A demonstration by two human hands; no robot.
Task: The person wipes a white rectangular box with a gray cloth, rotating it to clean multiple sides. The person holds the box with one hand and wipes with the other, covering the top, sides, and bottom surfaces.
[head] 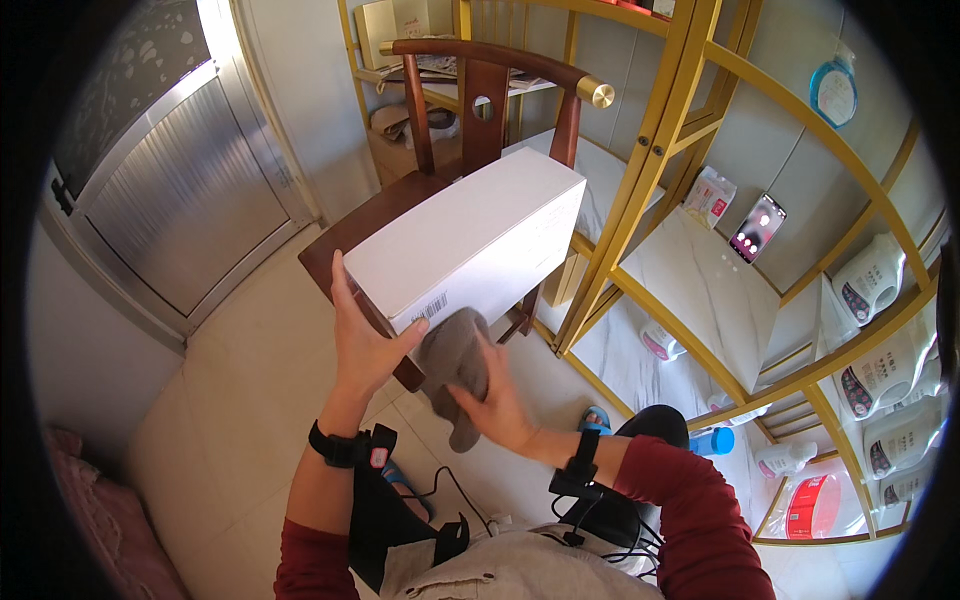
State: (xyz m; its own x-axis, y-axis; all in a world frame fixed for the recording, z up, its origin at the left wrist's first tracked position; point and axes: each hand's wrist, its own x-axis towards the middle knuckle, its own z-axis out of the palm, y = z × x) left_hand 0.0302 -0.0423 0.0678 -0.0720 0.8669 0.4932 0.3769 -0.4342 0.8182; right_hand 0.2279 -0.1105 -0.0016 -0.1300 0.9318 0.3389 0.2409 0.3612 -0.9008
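Observation:
A long white cardboard box (465, 232) rests on the seat of a dark wooden chair (360, 217), a barcode printed near its lower left corner. My left hand (367, 341) grips the box's near left corner, fingers along the left end and thumb on the front face. In my right hand (499, 397) is a grey-brown cloth (456, 360), bunched and slightly blurred. The cloth's upper part lies in front of the box's front face; I cannot tell whether it touches. Black straps with devices circle both my wrists.
To the right stands a gold-framed shelf unit (611, 277) with white detergent bottles (870, 281), a lit phone (757, 227) and a small packet (709, 196). A metal door (187, 202) is at the left. Black cables (622, 551) hang near my lap.

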